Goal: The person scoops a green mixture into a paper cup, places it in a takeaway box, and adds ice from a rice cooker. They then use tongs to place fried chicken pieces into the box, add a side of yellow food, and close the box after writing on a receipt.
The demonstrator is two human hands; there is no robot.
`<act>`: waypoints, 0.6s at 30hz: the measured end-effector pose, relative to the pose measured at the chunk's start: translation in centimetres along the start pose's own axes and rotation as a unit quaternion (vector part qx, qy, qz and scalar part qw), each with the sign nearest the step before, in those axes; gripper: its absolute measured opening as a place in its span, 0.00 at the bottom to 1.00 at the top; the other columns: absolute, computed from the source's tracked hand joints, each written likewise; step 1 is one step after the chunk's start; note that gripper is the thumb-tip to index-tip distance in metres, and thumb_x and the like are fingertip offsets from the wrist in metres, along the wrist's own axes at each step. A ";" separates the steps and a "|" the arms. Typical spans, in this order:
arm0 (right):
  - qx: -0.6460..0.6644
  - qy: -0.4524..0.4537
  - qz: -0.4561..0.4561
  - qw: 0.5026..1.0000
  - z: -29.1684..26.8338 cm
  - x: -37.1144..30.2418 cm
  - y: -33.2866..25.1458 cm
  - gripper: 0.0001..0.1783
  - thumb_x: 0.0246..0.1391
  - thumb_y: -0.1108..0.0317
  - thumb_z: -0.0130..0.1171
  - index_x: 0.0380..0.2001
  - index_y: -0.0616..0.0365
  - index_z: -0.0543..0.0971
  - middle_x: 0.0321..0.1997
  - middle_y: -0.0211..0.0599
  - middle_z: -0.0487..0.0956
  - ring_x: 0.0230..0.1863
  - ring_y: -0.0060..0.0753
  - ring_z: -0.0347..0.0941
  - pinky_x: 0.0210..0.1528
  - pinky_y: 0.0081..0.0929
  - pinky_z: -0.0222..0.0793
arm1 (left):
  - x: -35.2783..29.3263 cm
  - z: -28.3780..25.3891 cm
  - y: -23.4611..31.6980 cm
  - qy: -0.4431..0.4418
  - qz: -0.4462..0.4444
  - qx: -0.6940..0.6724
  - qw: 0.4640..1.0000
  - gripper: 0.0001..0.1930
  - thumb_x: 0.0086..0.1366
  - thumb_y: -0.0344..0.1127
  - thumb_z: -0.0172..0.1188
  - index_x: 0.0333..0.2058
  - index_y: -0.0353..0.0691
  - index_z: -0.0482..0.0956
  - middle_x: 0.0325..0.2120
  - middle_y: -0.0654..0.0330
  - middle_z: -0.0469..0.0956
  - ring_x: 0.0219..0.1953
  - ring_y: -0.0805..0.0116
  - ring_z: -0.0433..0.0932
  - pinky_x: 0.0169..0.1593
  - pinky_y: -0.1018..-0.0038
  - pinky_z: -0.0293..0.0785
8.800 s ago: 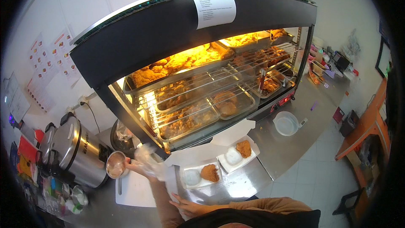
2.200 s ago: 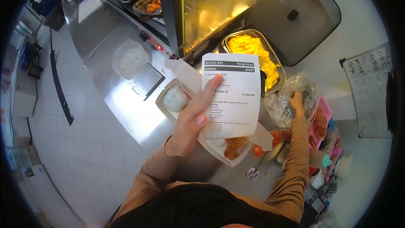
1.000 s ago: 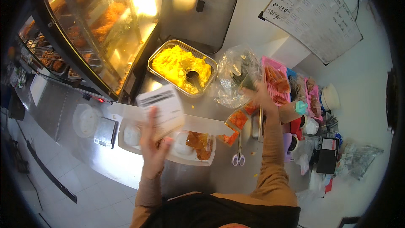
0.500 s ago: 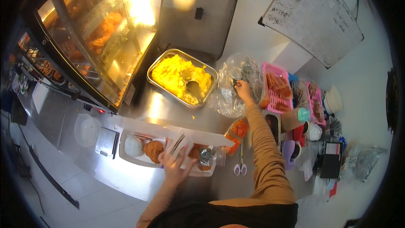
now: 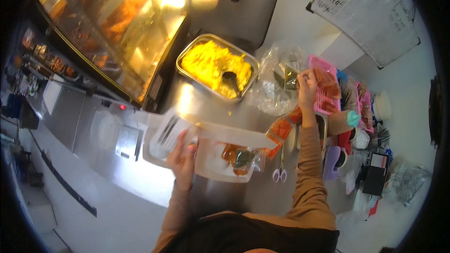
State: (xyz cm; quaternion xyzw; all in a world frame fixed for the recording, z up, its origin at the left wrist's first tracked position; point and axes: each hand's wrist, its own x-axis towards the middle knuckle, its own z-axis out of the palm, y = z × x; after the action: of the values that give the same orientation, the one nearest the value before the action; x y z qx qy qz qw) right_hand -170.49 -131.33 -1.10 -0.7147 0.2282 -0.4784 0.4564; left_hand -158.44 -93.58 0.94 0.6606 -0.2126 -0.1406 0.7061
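A white paper food box (image 5: 218,175) lies lengthwise on the steel counter. Its left part is covered by a white flap with dark stripes (image 5: 171,133), and my left hand (image 5: 182,159) grips the flap's right edge. Uncovered in the right part are clear and dark small packets (image 5: 241,159), with something brown beside them. Over by a crumpled clear plastic bag (image 5: 269,96), my right hand (image 5: 307,84) pinches a small dark green sachet (image 5: 291,77). Whatever lies under the flap is hidden.
Behind the box stands a steel tray (image 5: 187,72) of yellow food with a black scoop (image 5: 230,78). A lit glass warmer (image 5: 117,33) is at left. Orange sachets (image 5: 281,129), purple-handled scissors (image 5: 280,174), pink baskets (image 5: 323,105) and a teal-capped bottle (image 5: 341,122) crowd the right.
My right hand has drawn the green sachet up from the plastic bag. My left hand has swung the flap leftward over the rice and fried chicken. The whole view has shifted.
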 end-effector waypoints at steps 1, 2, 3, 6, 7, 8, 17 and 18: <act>0.063 -0.072 0.023 0.995 2.5 -1.5 -3.8 0.04 0.47 0.78 0.51 0.27 0.58 0.69 0.31 0.27 0.75 0.27 0.13 0.67 0.27 0.12 0.61 | 0.1 0.5 -0.1 -0.006 0.046 0.018 0.999 0.23 0.55 0.29 0.56 0.50 0.28 0.65 0.47 0.48 0.70 0.48 0.64 0.70 0.53 0.71 0.61; 0.120 -0.138 0.045 0.982 4.4 -3.5 -7.5 0.04 0.47 0.78 0.51 0.28 0.58 0.69 0.32 0.26 0.74 0.28 0.11 0.67 0.27 0.10 0.61 | 0.3 1.2 -0.1 -0.021 0.090 0.031 0.995 0.26 0.53 0.30 0.59 0.51 0.29 0.64 0.48 0.49 0.69 0.48 0.64 0.70 0.53 0.72 0.61; 0.114 -0.198 0.085 0.970 6.1 -6.5 -10.1 0.06 0.46 0.79 0.54 0.28 0.58 0.70 0.32 0.28 0.75 0.28 0.14 0.68 0.28 0.12 0.63 | 0.2 2.6 1.5 -0.032 0.089 0.020 0.995 0.24 0.51 0.30 0.61 0.48 0.31 0.68 0.45 0.50 0.71 0.46 0.65 0.72 0.50 0.72 0.63; 0.023 -0.405 -0.119 0.906 9.5 -10.6 -16.6 0.09 0.41 0.77 0.60 0.28 0.58 0.72 0.33 0.35 0.76 0.31 0.24 0.73 0.34 0.17 0.68 | -1.2 2.0 2.1 -0.077 0.066 0.048 0.994 0.17 0.48 0.30 0.63 0.39 0.36 0.75 0.35 0.54 0.76 0.39 0.66 0.74 0.43 0.74 0.65; -0.009 -0.384 -0.139 0.913 9.5 -10.4 -17.7 0.09 0.40 0.77 0.60 0.28 0.58 0.72 0.33 0.36 0.76 0.32 0.28 0.73 0.35 0.20 0.68 | -1.4 1.6 1.7 -0.094 0.056 0.063 0.992 0.14 0.47 0.30 0.64 0.36 0.37 0.76 0.32 0.55 0.78 0.37 0.66 0.75 0.40 0.75 0.66; -0.045 -0.360 -0.158 0.919 9.4 -10.0 -18.6 0.09 0.40 0.77 0.60 0.27 0.59 0.72 0.32 0.38 0.76 0.33 0.31 0.74 0.37 0.23 0.68 | -1.2 1.0 0.5 -0.024 0.075 0.058 0.995 0.09 0.45 0.27 0.64 0.29 0.41 0.77 0.24 0.61 0.77 0.30 0.65 0.75 0.38 0.75 0.63; -0.187 -0.297 0.110 0.930 14.9 -1.0 -4.6 0.18 0.45 0.63 0.59 0.36 0.64 0.71 0.27 0.44 0.76 0.30 0.34 0.74 0.35 0.27 0.69 | -1.1 -6.2 -5.1 -0.020 0.140 0.530 0.836 0.19 0.52 0.44 0.58 0.43 0.48 0.75 0.36 0.62 0.76 0.39 0.61 0.68 0.53 0.60 0.46; -0.242 -0.305 0.136 0.911 15.8 -0.8 -1.3 0.21 0.44 0.60 0.60 0.37 0.65 0.70 0.29 0.47 0.76 0.32 0.39 0.74 0.37 0.30 0.69 | -1.0 -6.1 -4.6 -0.022 0.124 0.489 0.863 0.19 0.53 0.44 0.58 0.44 0.48 0.74 0.37 0.62 0.76 0.40 0.61 0.68 0.53 0.60 0.45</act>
State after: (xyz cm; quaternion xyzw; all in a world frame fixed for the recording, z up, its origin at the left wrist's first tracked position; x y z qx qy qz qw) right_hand -156.90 -123.25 -2.38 -0.8767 0.2815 -0.1003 0.3770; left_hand -155.94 -88.17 -4.01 0.8861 -0.3492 0.0554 0.2997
